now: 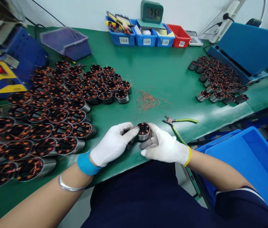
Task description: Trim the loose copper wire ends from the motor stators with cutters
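Glossy tabletop [153, 72], held metal cylinder [143, 137]

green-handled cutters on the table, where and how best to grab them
Probably best with the grip around both green handles, coming from the right: they splay apart toward the right and near side, while the cutting head points left.

wire-wound ring [143, 137] has a smooth grey metal shell, black plastic-looking insert, coppery windings; stacked-close rings [105, 99] at left look the same mix. gloves [111, 144] are matt knit cloth, bracelet [65, 185] polished metal. bench top [157, 69] is smooth, glossy. pliers [171, 121] show bare metal head, slick plastic-looking grips. clippings [147, 100] look copper. crate [250, 164] is smooth plastic, clothing [138, 196] matt cloth.
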{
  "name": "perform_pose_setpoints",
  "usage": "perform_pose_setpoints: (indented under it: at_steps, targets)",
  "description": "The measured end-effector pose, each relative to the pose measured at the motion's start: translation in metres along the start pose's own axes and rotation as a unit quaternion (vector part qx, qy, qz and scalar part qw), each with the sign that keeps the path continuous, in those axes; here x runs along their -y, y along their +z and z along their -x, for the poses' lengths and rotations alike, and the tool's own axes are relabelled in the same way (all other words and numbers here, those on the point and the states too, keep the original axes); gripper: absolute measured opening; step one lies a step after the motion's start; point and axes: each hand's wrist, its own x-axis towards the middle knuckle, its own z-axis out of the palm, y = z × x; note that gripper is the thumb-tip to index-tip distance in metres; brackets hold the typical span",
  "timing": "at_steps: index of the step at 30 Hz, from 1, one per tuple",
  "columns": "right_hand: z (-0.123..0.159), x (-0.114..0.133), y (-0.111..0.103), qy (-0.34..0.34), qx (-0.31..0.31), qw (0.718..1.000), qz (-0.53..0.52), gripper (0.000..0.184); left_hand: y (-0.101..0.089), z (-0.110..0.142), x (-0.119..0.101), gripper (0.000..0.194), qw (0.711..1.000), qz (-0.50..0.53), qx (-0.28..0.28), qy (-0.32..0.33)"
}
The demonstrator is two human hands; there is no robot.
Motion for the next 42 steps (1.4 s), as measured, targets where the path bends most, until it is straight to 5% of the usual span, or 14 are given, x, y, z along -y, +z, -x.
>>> perform_pose_setpoints:
  at_steps: [7,10,12,14,19,21,24,26,32,34,38,42]
  targets:
    - [-0.008,-0.002,-0.015,-0.139,-0.090,0.911,0.379,0.055,-0.004,-0.003,0.000,0.031,0.995,-0.034,0.094,-0.004]
    - [-0.009,-0.004,-0.010,-0.148,-0.089,0.878,0.447,0.058,-0.014,-0.011,0.001,0.031,0.999,0.016,-0.032,-0.009]
    - [-0.009,-0.006,-0.006,-0.144,-0.095,0.871,0.460,0.058,-0.023,-0.016,0.002,0.031,0.978,0.094,-0.186,0.026]
    - [-0.009,-0.008,-0.002,-0.137,-0.100,0.868,0.467,0.059,-0.025,-0.019,0.003,0.032,0.958,0.128,-0.254,0.033]
    - [-0.010,-0.005,0.002,-0.137,-0.096,0.850,0.499,0.063,-0.004,-0.010,-0.004,0.024,0.997,-0.055,-0.053,0.006]
    - [-0.010,-0.004,0.003,-0.138,-0.097,0.846,0.506,0.062,0.002,-0.008,-0.005,0.022,0.995,-0.035,-0.090,0.005]
    - [-0.010,-0.003,0.004,-0.132,-0.106,0.844,0.509,0.059,-0.003,-0.008,0.000,0.019,0.952,0.114,-0.282,0.023]
    - [-0.010,-0.002,0.005,-0.135,-0.112,0.841,0.512,0.058,-0.009,-0.011,0.003,0.021,0.927,0.159,-0.337,0.050]
    - [-0.010,0.000,0.006,-0.140,-0.106,0.833,0.525,0.061,0.007,-0.013,-0.001,0.020,0.991,-0.042,-0.123,0.021]
    - [-0.011,-0.001,0.006,-0.144,-0.099,0.833,0.525,0.056,0.010,-0.012,-0.001,0.017,0.987,-0.059,-0.149,0.021]
    - [-0.012,0.000,0.007,-0.140,-0.079,0.845,0.509,0.047,-0.003,-0.018,0.010,0.016,0.946,0.075,-0.313,0.035]
    - [-0.012,0.002,0.000,-0.099,-0.089,0.885,0.445,0.050,-0.021,-0.029,0.022,0.018,0.951,0.129,-0.280,0.036]
